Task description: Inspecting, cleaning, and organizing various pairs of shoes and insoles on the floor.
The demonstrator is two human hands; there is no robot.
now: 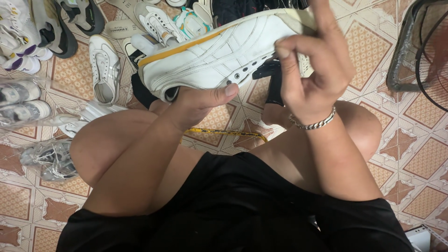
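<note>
I hold a white sneaker (219, 51) up over my knees, lying on its side with its sole edge turned away from me and a yellow stripe running along the upper near the sole. My left hand (196, 102) grips it from below near the heel end; the thumb lies flat along the lower edge by the eyelets, and the other fingers are curled up behind the shoe, out of sight, so they are closed on it. My right hand (312, 70) is at the toe end: the forefinger bends down with its tip pressed against the white leather beside the row of eyelets, while the other fingers are raised and loosely parted. I cannot tell whether the thumb meets the shoe from behind. A silver chain bracelet (313, 123) sits on that wrist.

Under the shoe, between my knees, a yellow lace (228, 133) lies on the patterned floor tiles (420, 158). On the far left, more shoes are scattered on the floor: a single white sneaker (105, 70) lying flat, a white and teal one (189, 23) farther off, and pairs wrapped in clear plastic (21, 102) at the left edge. A black wire fan guard (429, 51) stands on the right. I wear black shorts (233, 210).
</note>
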